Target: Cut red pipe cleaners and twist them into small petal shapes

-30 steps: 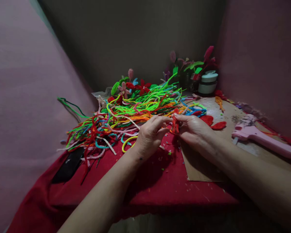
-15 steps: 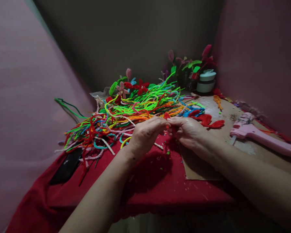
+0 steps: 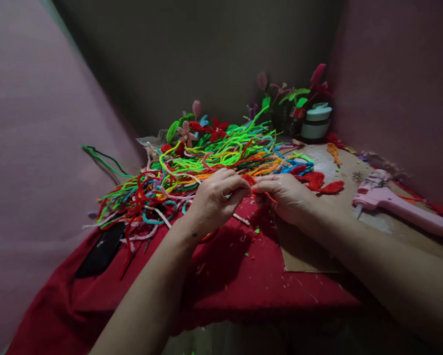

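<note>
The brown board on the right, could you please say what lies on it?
A pink tool, red petal-shaped pieces and an orange fuzzy piece lie on it. The right forearm hides part of the board, so anything there cannot be seen.

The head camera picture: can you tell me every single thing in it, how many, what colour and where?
Draped cloth: one, red, underneath
Flat cardboard sheet: one, brown, right
Plastic glue gun: one, pink, on the cardboard
Thin fuzzy craft stems: too many to count, many colours, heaped centre-left
Fuzzy flowers: several, red, pink and others, behind the heap and back right
Lidded round cup: one, pale blue-green, back right
Fuzzy petal shapes: several, red, right of the heap
Flat phone-like slab: one, black, front left
Tiny scraps: many, mixed, on the cloth
Fuzzy strip: count unclear, red, centre, partly hidden
Left hand: one, bare, pinching the strip
Right hand: one, bare, pinching the strip
</note>
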Demonstrator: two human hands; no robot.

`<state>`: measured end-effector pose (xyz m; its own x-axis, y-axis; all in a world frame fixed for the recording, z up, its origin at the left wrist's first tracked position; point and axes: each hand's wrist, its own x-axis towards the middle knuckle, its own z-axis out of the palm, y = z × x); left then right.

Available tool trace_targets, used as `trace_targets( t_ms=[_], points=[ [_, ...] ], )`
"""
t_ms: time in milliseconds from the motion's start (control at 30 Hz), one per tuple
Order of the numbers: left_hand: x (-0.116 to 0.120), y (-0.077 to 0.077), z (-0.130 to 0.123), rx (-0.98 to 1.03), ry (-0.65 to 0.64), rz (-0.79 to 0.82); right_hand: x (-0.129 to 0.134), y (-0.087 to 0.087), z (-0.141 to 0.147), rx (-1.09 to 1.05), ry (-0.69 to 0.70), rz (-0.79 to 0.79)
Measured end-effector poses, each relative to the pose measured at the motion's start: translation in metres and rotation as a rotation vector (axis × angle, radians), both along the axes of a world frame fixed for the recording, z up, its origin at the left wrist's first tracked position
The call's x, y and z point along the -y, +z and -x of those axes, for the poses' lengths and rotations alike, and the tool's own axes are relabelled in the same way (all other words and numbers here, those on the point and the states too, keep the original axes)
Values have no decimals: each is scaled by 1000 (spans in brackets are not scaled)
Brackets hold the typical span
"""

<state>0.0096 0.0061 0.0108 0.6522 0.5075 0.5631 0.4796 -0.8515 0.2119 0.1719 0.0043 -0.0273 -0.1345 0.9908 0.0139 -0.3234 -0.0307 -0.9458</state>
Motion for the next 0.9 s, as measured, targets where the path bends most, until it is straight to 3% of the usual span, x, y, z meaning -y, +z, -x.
trace_targets(
  t_ms=[400,567,900],
  points=[
    [4,-1,0,-190,99,-65,-3,-6,1,57,-1,-20],
    [8,-1,-4,-272,158,-83,-1,-10,0,193,-41,-98],
    [15,-8,-9,-391,282,-128,8,3,4,546,-91,-313]
  ],
)
